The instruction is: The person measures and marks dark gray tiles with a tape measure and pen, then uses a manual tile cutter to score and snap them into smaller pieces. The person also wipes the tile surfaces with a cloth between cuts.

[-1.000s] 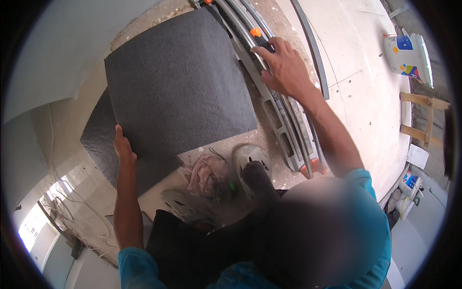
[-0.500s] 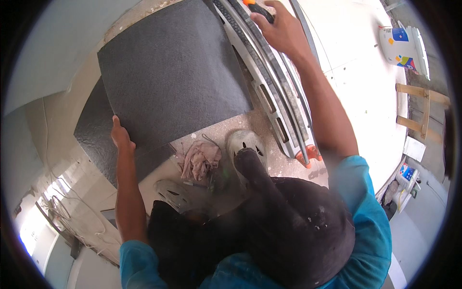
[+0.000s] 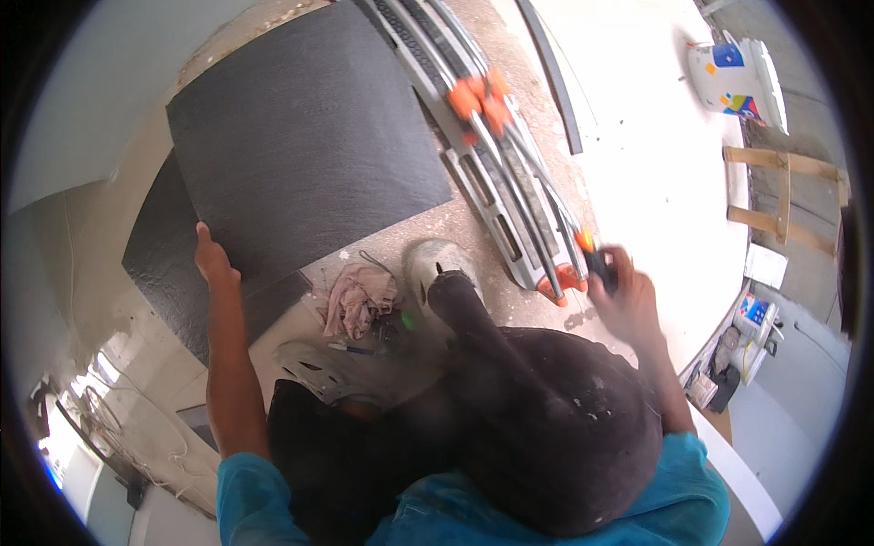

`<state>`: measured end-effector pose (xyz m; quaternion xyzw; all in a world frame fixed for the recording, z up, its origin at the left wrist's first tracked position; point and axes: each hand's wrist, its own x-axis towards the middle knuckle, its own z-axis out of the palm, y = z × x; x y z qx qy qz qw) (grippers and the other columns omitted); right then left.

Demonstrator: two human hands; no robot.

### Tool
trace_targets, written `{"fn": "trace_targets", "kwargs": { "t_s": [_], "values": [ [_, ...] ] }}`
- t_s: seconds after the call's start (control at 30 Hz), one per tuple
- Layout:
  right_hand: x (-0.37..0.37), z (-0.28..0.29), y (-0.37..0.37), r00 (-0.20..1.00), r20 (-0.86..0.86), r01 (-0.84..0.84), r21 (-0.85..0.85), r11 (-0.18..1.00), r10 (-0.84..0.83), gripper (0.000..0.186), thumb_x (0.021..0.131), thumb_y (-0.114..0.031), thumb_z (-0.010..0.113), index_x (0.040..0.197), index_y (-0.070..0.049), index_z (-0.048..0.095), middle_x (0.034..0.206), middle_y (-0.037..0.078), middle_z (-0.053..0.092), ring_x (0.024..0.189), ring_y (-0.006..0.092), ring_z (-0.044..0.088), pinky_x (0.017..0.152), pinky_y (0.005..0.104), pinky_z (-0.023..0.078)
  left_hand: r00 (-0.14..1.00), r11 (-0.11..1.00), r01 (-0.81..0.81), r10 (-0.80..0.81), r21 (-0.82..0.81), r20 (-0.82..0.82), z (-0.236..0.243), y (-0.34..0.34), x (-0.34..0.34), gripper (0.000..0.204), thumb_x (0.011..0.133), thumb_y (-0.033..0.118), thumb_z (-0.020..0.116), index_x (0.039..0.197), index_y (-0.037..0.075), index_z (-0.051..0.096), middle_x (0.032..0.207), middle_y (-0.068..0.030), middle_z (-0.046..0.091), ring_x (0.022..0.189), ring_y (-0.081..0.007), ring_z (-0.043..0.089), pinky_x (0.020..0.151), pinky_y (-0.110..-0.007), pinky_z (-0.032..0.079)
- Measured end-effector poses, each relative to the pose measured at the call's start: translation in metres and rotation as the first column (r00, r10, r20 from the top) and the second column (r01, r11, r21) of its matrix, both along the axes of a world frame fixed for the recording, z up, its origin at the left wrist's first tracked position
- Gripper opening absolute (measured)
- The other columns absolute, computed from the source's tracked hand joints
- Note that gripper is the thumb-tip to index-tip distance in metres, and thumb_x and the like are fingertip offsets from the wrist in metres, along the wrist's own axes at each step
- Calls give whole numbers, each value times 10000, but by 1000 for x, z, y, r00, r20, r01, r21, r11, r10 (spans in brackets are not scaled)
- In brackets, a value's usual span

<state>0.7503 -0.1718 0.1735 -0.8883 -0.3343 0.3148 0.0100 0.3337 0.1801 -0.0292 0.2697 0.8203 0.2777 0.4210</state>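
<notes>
Tile of dark grey colour lies flat, partly over a second dark sheet, which shows out from under its left and near sides. Left hand is at the left edge of the tile, toward the near corner; its thumb points along this edge. How its fingers are placed there, I cannot tell. Cutter with metal rails and orange parts runs close along the right side of the tile. Right hand is well apart from the tile, to the right and nearer to the body. It is a little blurred, but its fingers are closed around a black handle with orange tip, just beside the near end of the cutter. Pink cloth lies crumpled near the tile, before its near edge.
</notes>
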Motion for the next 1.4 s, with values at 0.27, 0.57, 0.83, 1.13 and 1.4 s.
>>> {"fn": "trace_targets", "kwargs": {
  "t_s": [0.27, 0.57, 0.83, 1.13, 1.4],
  "values": [
    [-14, -11, -162, 983, -31, 138, -510, 849, -179, 423, 789, -269, 674, 1149, -108, 521, 871, 216, 698, 833, 428, 678, 755, 502, 521, 987, 994, 79, -89, 80, 134, -14, -4, -10, 765, 1007, 486, 505, 1443, -128, 365, 1502, -251, 405, 1361, -363, 434, 1154, -412, 289],
    [26, -60, -189, 885, -379, 95, -424, 901, -272, 242, 801, -225, 702, 957, -52, 637, 969, 162, 710, 907, 300, 701, 781, 406, 529, 976, 994, 102, -105, 28, 190, -34, 8, -33, 752, 1006, 481, 509, 1467, -93, 354, 1502, -233, 414, 1361, -355, 434, 1147, -421, 301],
    [111, -106, 57, 860, -487, 342, 324, 882, -155, 440, 1036, -344, 415, 1220, -8, 632, 1076, 101, 678, 989, 209, 643, 881, 347, 500, 987, 994, -97, 103, -57, 120, -10, -40, 15, 780, 1005, 482, 505, 1484, -100, 307, 1529, -237, 366, 1375, -373, 406, 1159, -477, 259],
    [99, -187, 137, 287, -943, 481, -7, 877, -166, 611, 1066, -460, 313, 1097, 32, 672, 1024, 116, 701, 908, 211, 646, 884, 354, 519, 984, 991, -129, 123, 43, 126, -13, -89, 32, 753, 987, 504, 544, 1394, -119, 432, 1410, -235, 494, 1254, -365, 511, 1072, -461, 388],
    [88, -173, 133, 334, -894, 571, -59, 819, -298, 713, 1007, -592, 407, 1140, 63, 658, 954, 82, 650, 878, 173, 602, 840, 314, 488, 980, 983, -173, 166, 58, 105, -11, -100, 56, 651, 1011, 466, 522, 1307, -114, 527, 1258, -185, 590, 1103, -302, 575, 994, -429, 442]
  ]
}}
